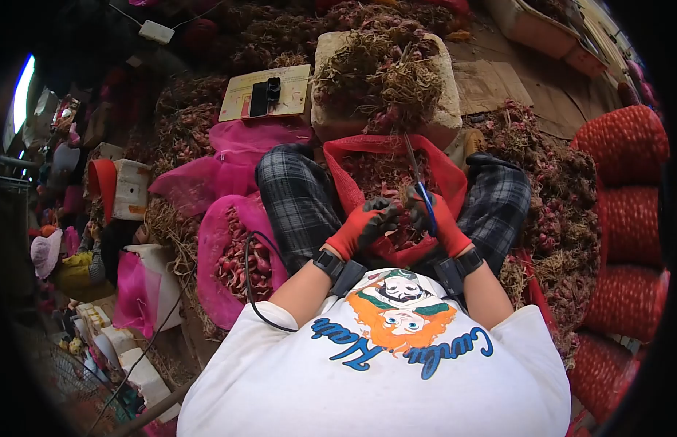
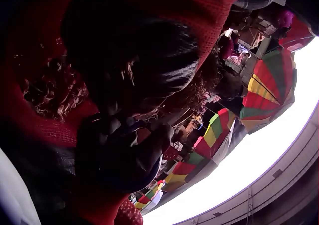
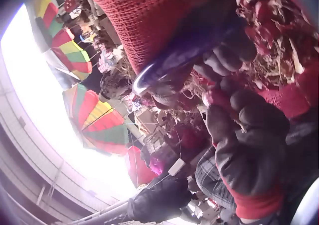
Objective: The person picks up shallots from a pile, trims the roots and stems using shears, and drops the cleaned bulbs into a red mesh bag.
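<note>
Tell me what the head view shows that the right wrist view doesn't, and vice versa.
Only the head view: the phone on a board, the foam box heaped with dried stalks, and the stacked red net sacks.

Only the right wrist view: striped umbrellas.

Both: the gloved left hand, the gloved right hand holding a blue-handled tool, and plaid trousers.
</note>
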Available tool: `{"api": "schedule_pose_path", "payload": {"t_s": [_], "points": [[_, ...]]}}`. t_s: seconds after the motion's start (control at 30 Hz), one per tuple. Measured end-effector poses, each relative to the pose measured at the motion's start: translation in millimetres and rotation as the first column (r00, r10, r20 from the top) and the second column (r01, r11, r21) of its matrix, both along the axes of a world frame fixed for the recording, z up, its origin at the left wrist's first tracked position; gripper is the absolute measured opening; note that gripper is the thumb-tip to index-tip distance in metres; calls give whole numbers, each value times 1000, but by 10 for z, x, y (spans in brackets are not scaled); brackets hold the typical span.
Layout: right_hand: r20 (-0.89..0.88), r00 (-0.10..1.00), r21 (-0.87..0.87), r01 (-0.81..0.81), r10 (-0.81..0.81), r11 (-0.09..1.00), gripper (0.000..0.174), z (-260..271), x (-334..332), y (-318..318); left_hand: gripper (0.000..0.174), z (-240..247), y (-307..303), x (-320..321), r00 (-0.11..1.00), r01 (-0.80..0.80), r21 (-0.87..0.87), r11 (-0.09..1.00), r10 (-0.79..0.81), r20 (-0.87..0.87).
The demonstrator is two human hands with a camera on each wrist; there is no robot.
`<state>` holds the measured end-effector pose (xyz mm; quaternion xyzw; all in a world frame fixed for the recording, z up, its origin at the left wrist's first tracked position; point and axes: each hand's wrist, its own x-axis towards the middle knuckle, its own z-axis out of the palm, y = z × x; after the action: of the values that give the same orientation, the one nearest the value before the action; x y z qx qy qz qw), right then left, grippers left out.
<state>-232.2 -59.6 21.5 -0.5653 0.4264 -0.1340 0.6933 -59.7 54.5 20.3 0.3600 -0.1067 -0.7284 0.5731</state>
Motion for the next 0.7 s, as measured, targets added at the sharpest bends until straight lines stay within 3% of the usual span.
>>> {"api": "schedule_pose_path", "payload": {"t_s": [0.03, 0.07, 0.13, 0.23, 0.33, 0.43, 0.7], "points": [[-136, 991, -42, 5, -11, 999, 37, -15, -42, -6, 19, 0, -10, -21, 995, -43, 53, 998, 47, -90], [-244, 969, -236, -87, 28, 968, 41, -3, -138, 19, 19, -66, -25, -5, 987, -65, 62, 996, 73, -146], [-462, 886, -550, -317, 35, 773, 49, 237, -328, 128, 20, -220, -97, 46, 958, -110, 82, 990, 128, -255], [-505, 862, -595, -373, 29, 712, 54, 240, -460, 234, 16, -238, -195, 19, 945, -258, 137, 956, 280, -169], [-555, 831, -599, -431, 39, 675, 54, 221, -449, 282, 14, -162, -205, -2, 911, -305, 156, 940, 335, -239], [-621, 781, -491, -445, 57, 749, 54, 251, -377, 244, 13, -236, -216, -3, 943, -262, 97, 960, 276, -187], [-586, 808, -674, -441, -65, 593, 45, 263, -349, 250, 11, -381, -167, 6, 941, -246, 108, 963, 264, -213]]}}
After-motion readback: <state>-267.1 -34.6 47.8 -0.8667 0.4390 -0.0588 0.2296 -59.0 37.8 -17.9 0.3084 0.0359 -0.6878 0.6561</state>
